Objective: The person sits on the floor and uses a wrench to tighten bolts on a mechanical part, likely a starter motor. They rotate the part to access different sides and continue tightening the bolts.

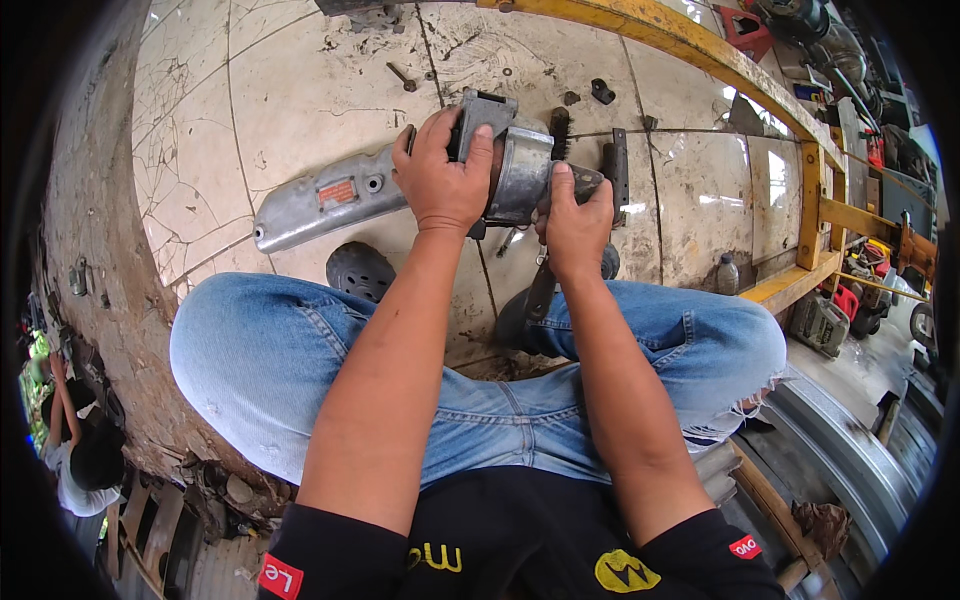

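A grey metal machine part lies across the floor in front of me. Its long tapered arm (310, 212) bears an orange label and points left; a round cast housing (525, 175) with a squared bracket (489, 112) forms its right end. Over the bracket and the housing's left side, my left hand (450, 175) is closed. My right hand (578, 228) is closed round a dark metal piece (586, 181) against the housing's right side; whether the two are joined, I cannot tell. Below that hand hangs a dark bar-like handle (541, 292), its upper end hidden by the fingers.
A brush (560, 128) and a dark flat bar (616, 170) lie just beyond my hands. A bolt (402, 77) rests on the cracked tiles. A yellow metal frame (700, 50) borders the right, near a small bottle (728, 274). Another person (92, 455) is at far left.
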Demonstrator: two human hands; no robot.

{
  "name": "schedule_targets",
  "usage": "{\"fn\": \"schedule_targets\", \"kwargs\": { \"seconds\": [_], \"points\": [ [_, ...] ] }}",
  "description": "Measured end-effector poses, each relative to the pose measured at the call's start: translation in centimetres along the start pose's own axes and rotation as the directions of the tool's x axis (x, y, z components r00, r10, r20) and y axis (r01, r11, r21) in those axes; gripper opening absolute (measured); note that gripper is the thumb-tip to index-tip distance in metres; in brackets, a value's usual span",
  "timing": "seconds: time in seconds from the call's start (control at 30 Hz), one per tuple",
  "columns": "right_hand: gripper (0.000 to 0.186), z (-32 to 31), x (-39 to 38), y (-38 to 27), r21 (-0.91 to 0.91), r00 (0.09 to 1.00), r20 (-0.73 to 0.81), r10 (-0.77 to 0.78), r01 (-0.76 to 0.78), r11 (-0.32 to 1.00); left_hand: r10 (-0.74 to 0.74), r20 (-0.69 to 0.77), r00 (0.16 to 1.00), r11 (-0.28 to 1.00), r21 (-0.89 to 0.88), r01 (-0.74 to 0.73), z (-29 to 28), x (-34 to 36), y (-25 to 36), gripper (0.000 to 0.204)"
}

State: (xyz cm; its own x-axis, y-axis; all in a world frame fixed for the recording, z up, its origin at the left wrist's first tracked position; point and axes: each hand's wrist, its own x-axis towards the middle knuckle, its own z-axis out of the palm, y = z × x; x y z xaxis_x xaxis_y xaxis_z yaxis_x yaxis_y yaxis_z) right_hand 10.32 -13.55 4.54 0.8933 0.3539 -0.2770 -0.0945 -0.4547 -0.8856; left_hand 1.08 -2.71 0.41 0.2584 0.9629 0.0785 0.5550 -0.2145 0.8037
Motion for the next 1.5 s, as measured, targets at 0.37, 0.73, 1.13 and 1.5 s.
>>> {"fn": "schedule_targets", "kwargs": {
  "seconds": [0.37, 0.73, 1.13, 1.5],
  "points": [
    [0.032, -0.2, -0.2, -1.9, 0.002, 0.994, 0.082, 0.072, -0.073, 0.997, -0.018, 0.007, 1.000, 1.000, -0.007, 0.019, 0.1, 0.1, -0.1, 0.046],
    [0.030, 0.4, 0.1, -2.5, -0.010, 0.990, 0.105, 0.089, -0.088, 0.996, 0.063, -0.065, 0.996, 0.997, 0.041, -0.061, -0.1, 0.0, 0.4, 0.042],
    [0.032, -0.1, -0.1, -2.4, -0.074, 0.997, 0.070, 0.038, -0.032, 0.997, 0.111, -0.097, 0.989, 0.993, 0.053, -0.106, -0.1, 0.0, 0.4, 0.038],
    [0.036, 0.1, 0.4, -3.7, -0.172, 0.988, 0.133, 0.074, -0.050, 0.984, -0.027, 0.010, 1.000, 1.000, -0.003, 0.027, 0.1, -0.1, 0.1, 0.046]
  ]
}}
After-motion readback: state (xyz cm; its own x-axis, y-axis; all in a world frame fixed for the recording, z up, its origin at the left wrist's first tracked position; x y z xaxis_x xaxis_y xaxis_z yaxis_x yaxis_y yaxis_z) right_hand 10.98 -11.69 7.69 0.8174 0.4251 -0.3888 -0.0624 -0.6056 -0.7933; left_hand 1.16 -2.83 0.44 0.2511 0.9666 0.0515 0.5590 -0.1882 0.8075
